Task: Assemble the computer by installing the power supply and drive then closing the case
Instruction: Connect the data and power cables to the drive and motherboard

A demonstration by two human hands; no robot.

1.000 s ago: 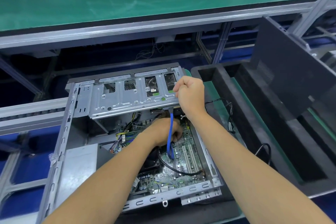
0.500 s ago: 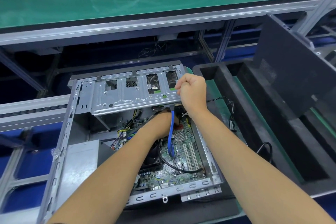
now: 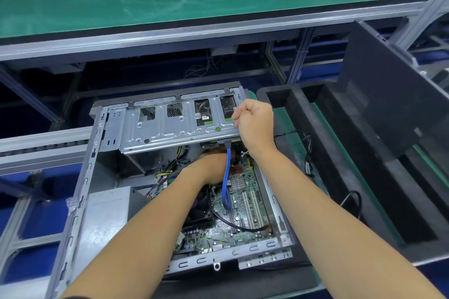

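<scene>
Open computer case [image 3: 80, 201], lying on its side on the foam tray [image 3: 364, 177], toward its left end, side panel off. Hinged drive cage [image 3: 175, 124] across the far end of the case, tilted up over the motherboard [image 3: 245, 201]. Grey power supply [image 3: 107, 216] already seated in the case's near-left corner. Blue data cable [image 3: 227, 177] hanging from the cage's underside down to the board; black cable [image 3: 233, 224] looping across the board's near side. Dark side panel [image 3: 388, 104] leaning upright at the tray's far-right edge, well apart from the case.

Handling, as a judgement: cage of thin stamped steel, stiff and light in itself, heavier with a drive aboard, edges likely sharp; best taken at the folded right corner rim, as now, clear of the cut-outs. Blue cable soft and flat, easily pinched under the cage on lowering; connectors small and fragile, best pushed straight in by the plug body, never by the cord. Motherboard fragile; no leaning on it.

Right hand [image 3: 255, 124] fisted over the cage's right end, knuckles up, grip closed on the rim, wrist bent back, forearm running in from the near-right. Left hand [image 3: 213, 167] reaching under the raised cage just beside the blue cable's upper end, back of the hand up, fingers hidden beneath the cage; grip state impossible to tell. Left forearm crossing the case from its near edge.
</scene>
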